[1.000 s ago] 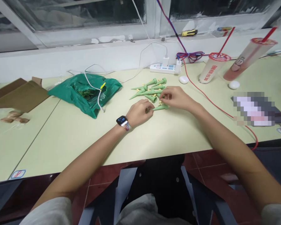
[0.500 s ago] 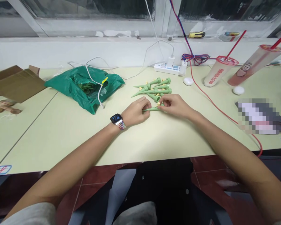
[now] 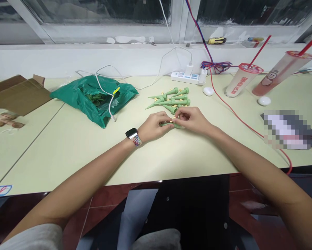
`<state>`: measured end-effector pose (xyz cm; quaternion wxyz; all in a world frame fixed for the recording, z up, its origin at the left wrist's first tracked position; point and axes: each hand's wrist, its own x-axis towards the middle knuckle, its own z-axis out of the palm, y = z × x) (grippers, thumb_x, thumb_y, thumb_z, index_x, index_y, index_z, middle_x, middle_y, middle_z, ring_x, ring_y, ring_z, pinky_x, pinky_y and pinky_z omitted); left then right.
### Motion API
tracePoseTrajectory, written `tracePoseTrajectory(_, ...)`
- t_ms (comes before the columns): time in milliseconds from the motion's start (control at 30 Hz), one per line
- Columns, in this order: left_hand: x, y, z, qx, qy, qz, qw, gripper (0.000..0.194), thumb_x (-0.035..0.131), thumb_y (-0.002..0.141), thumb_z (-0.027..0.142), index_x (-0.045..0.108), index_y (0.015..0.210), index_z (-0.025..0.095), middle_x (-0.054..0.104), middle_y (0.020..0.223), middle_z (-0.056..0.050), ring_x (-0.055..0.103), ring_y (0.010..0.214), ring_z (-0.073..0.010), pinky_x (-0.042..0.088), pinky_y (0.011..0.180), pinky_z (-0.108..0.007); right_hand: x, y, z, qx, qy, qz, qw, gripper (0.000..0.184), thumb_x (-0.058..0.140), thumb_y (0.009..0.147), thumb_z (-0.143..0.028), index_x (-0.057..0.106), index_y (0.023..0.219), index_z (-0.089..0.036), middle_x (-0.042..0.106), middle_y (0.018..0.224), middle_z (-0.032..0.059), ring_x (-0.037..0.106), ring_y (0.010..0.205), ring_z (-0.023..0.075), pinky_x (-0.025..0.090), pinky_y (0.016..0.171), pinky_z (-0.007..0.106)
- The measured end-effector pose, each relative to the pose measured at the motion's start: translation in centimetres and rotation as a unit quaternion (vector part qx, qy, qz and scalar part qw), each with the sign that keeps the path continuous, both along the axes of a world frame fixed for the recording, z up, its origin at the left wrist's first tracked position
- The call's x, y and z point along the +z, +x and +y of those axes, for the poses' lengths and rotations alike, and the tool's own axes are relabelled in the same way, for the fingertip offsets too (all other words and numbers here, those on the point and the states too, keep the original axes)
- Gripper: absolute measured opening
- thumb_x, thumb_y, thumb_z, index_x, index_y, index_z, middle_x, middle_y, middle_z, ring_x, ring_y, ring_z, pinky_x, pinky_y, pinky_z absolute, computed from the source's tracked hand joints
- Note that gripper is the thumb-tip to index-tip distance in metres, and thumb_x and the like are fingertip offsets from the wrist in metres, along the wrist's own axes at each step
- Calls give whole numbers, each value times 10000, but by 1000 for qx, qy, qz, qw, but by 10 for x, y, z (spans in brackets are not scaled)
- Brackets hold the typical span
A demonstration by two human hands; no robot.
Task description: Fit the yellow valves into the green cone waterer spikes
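Observation:
My left hand [image 3: 154,126], with a watch on the wrist, is closed around a green plastic watering spike [image 3: 166,124] just above the table. My right hand [image 3: 193,118] pinches a small yellow valve [image 3: 173,119] at the spike's side. Fingers of both hands meet there and cover much of the spike, so how far the valve sits in it is hidden. Right behind my hands lies a pile of several similar green spikes [image 3: 171,101] with yellow valves, their tips pointing mostly left.
An open green plastic bag [image 3: 75,93] with green pieces inside lies left, a white cable across it. Behind it runs a power strip [image 3: 187,78]. Two drink cups [image 3: 243,80] with red straws, a white egg-shaped object [image 3: 208,91] and a red cable [image 3: 235,109] are right. Cardboard [image 3: 17,93] lies far left.
My left hand has shifted right along the spike, its fingers now close to the right hand's. My right fingers have moved slightly left onto the yellow valve. The pile is unchanged.

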<state>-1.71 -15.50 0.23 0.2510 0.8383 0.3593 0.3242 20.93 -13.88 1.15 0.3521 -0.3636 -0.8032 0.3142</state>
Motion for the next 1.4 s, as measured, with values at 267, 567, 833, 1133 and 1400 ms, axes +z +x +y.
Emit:
tracePoseTrajectory(267,0,2,2,16,-44,-73,996,248,790,853,452,817,908,212,707,865,-50,643,776,-171,511,702,-311,3,1,-1,26,-30,-5,999,325,785,844,-495,645,780,-210,523,608,-39,457,575,119,342,559,278)
tracePoseTrajectory(567,1,8,5,7,-239,-241,941,414,846,800,491,767,1033,158,762,1023,-92,717,920,-213,617,819,-364,-2,-10,0,-1,-242,190,952,487,822,795,-637,594,790,-206,589,609,-26,492,427,99,364,373,249)
tracePoseTrajectory(833,6,5,1,-27,-245,-214,945,324,797,862,487,752,912,170,712,910,-78,687,835,-205,588,762,-378,2,2,2,90,-205,79,972,438,784,857,-600,609,836,-199,609,596,-35,524,426,92,413,398,228)
tracePoseTrajectory(1133,6,8,2,-10,-171,-190,967,369,754,881,527,722,843,160,657,793,-57,643,758,-195,537,693,-332,3,1,1,94,-177,98,975,416,784,866,-578,647,842,-185,610,608,-26,551,431,105,442,406,244)
tracePoseTrajectory(1400,12,-23,15,96,-148,-268,947,262,750,845,401,719,943,160,714,882,-60,691,784,-200,575,738,-339,14,62,43,-104,-97,233,962,352,870,779,-467,639,782,-201,580,567,-32,458,404,87,345,375,229)
